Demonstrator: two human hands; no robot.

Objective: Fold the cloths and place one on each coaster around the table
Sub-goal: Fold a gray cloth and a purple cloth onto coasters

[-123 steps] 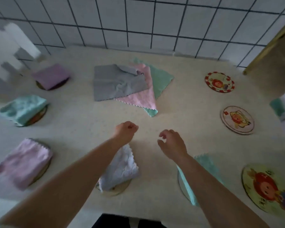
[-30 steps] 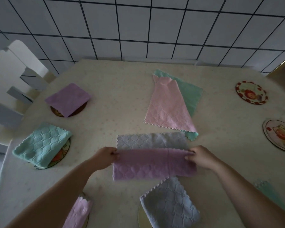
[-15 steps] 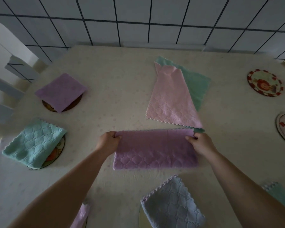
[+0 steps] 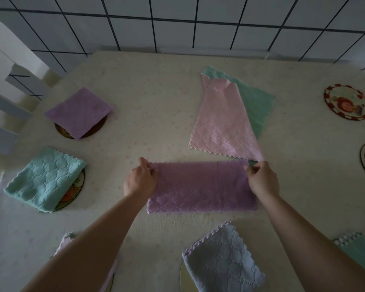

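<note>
A: Done? Folded cloths on five coasters, left and bottom of frame.

B: Left: two bare coasters at right edge, pink quilted cloth and mint cloth unfolded upper centre. Purple quilted microfibre cloth half-folded mid-tabletop, left hand and right hand pinching far corners.

Bare table lies open beyond the left hand, while the pink cloth blocks the far right and the blue cloth sits nearside.
</note>
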